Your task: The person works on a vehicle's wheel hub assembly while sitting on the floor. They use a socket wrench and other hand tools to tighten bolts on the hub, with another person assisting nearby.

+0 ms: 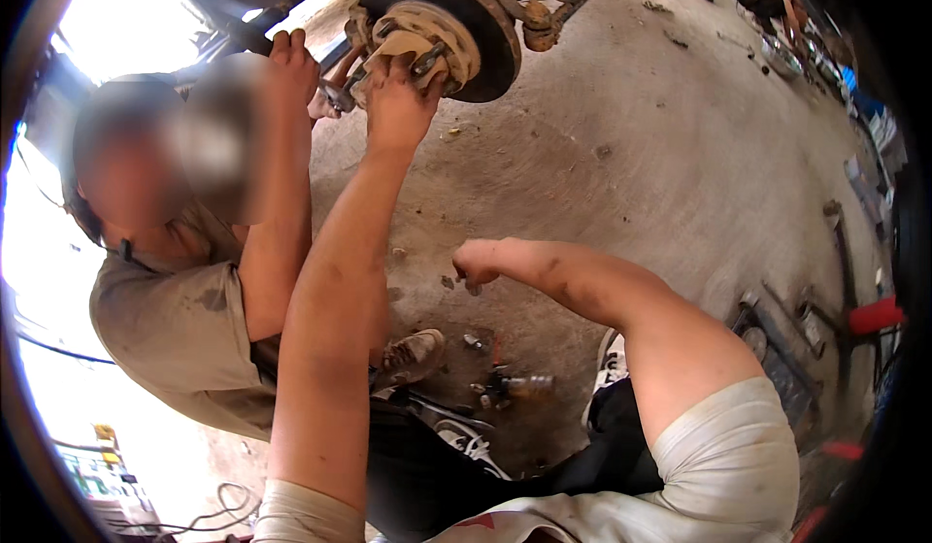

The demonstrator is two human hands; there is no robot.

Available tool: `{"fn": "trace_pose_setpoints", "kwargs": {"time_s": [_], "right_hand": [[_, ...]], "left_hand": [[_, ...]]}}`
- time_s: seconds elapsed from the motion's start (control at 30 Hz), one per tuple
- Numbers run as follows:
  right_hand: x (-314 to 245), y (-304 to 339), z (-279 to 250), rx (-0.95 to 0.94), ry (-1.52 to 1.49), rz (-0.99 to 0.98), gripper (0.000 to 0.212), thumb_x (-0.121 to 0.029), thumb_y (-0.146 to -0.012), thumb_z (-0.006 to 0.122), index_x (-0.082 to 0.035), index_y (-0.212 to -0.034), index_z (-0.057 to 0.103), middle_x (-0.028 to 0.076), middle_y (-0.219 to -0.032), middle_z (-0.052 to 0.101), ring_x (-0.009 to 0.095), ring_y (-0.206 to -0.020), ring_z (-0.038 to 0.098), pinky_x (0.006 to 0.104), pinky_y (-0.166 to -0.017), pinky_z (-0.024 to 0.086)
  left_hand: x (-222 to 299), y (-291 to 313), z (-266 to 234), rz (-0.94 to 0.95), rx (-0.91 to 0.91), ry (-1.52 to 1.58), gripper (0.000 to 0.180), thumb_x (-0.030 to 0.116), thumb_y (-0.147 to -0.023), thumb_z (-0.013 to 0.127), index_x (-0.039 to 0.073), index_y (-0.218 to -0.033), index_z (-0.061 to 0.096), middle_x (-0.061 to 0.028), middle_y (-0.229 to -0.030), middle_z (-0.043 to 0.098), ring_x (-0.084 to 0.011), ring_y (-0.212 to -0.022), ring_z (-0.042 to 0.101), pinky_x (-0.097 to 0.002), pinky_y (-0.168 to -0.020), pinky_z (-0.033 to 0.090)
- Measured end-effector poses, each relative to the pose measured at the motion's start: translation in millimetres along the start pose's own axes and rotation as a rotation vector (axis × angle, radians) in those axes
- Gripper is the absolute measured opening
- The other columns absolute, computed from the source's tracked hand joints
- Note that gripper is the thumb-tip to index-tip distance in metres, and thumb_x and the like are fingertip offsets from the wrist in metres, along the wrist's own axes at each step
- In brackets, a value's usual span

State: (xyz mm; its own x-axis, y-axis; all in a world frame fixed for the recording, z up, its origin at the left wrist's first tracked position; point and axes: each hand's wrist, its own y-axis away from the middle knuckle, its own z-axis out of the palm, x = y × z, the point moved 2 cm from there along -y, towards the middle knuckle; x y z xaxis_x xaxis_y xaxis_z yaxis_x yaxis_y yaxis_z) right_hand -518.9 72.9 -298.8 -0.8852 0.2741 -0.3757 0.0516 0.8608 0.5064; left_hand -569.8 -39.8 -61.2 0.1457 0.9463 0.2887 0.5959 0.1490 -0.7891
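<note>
At the top, a dark brake disc (498,33) surrounds a tan, dirt-covered wheel hub (466,46). My left hand (401,97) reaches up to the hub, its fingers closed over the hub's front beside the studs. The palm side and whatever lies beneath the fingers are hidden. Lower down, my right hand (477,259) hangs over the floor, away from the hub. Its fingers are curled downward, and anything inside them cannot be made out. A co-worker's hand (293,63) is raised just left of the hub.
A co-worker (175,320) crouches close on my left. On the concrete floor (582,174), small metal parts (515,386) lie between my feet. Tools and long metal pieces (782,349) lie at the right, near a red object (874,316). A cable (209,519) runs at lower left.
</note>
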Motion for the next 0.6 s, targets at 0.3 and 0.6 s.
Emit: {"fn": "trace_pose_setpoints", "kwargs": {"time_s": [0.3, 0.6], "right_hand": [[44, 49, -33, 0.213, -0.210, 0.093, 0.040, -0.031, -0.079, 0.074, -0.003, -0.107, 0.069, 0.015, -0.090, 0.072, 0.024, -0.075, 0.071, 0.0367, -0.070, 0.055], [72, 63, -26, 0.036, -0.347, 0.321, 0.040, -0.027, -0.079, 0.074, 0.000, -0.109, 0.068, 0.012, -0.078, 0.072, 0.020, -0.067, 0.070, 0.0341, -0.063, 0.055]], "left_hand": [[2, 4, 8, -0.017, 0.094, -0.102, 0.044, 0.014, -0.078, 0.070, 0.005, -0.119, 0.057, -0.0176, -0.120, 0.055, -0.0384, -0.105, 0.056, -0.0482, -0.092, 0.045], [0, -1, 9, -0.074, 0.100, -0.042, 0.034, 0.023, -0.080, 0.073, 0.002, -0.106, 0.066, -0.0167, -0.109, 0.061, -0.0362, -0.106, 0.058, -0.0467, -0.093, 0.045]]}}
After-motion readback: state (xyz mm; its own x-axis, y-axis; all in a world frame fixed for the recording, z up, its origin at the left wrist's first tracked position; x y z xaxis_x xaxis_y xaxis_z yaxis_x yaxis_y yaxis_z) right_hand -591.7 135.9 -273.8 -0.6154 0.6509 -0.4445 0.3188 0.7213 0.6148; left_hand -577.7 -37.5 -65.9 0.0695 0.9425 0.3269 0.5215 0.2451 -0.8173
